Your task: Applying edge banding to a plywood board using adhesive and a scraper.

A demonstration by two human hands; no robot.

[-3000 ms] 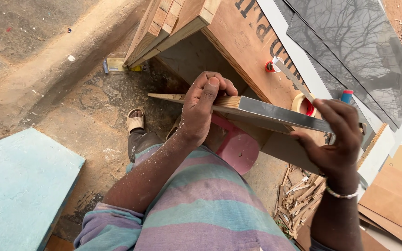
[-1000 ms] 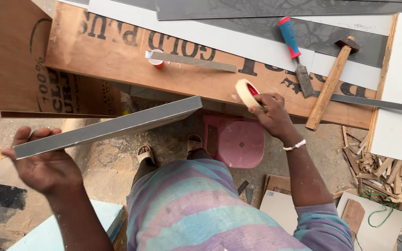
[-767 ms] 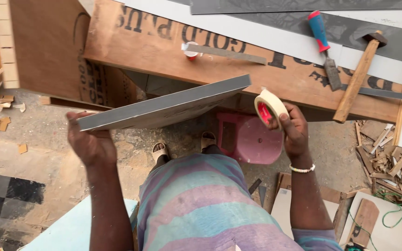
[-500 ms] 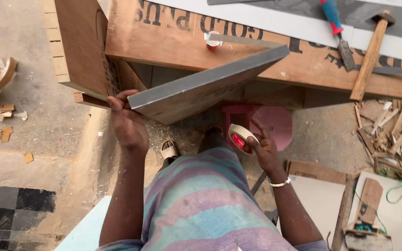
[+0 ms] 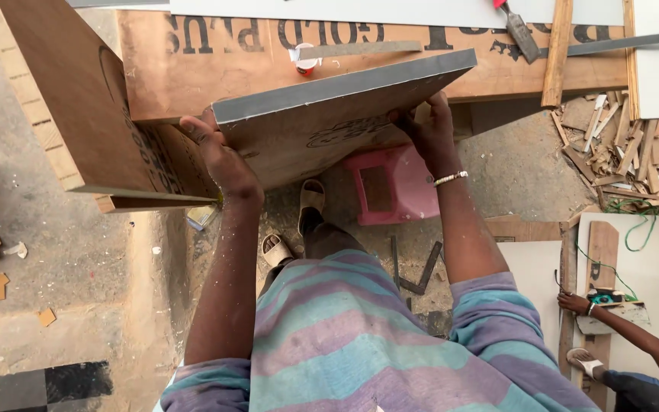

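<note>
**At the bench edge: a board held only by its ends**

Over the pink stool [image 5: 390, 187] and your sandalled feet [image 5: 299, 221], you are holding a plywood panel [image 5: 322, 133] with a grey laminated edge, tilted so that its far end rises toward the workbench [image 5: 192, 69]. Your left hand [image 5: 219, 156] is clamped on the near left corner, fingers curled over the edge. Your right hand [image 5: 429, 130] is pressed flat up against the underside on the right, fingers spread; whether anything else is tucked in that palm, I cannot tell.

The first risk is a slip. Your right hand supports the panel from beneath without wrapping any edge, so if the board tips further it could slide off the palm and drop, likely onto the stool or your toes. Open sandals give no protection there.

Second, the grey edge looks sharp-cornered. Your left fingers sit right on it, and a sudden shift in weight could drag that edge across them.

Third, the far corner of the panel sits close to the bench top, near a small capped bottle [image 5: 308, 62], with a chisel [image 5: 520, 30] and a length of timber [image 5: 557, 49] farther right. Swing the board carelessly and you might knock those off.

Lastly, another person's hand [image 5: 573, 304] is at work low on your right, beside offcuts [image 5: 612, 137] littering the ground. A dropped or swung panel could reach that way, and the scraps could trip you.
</note>
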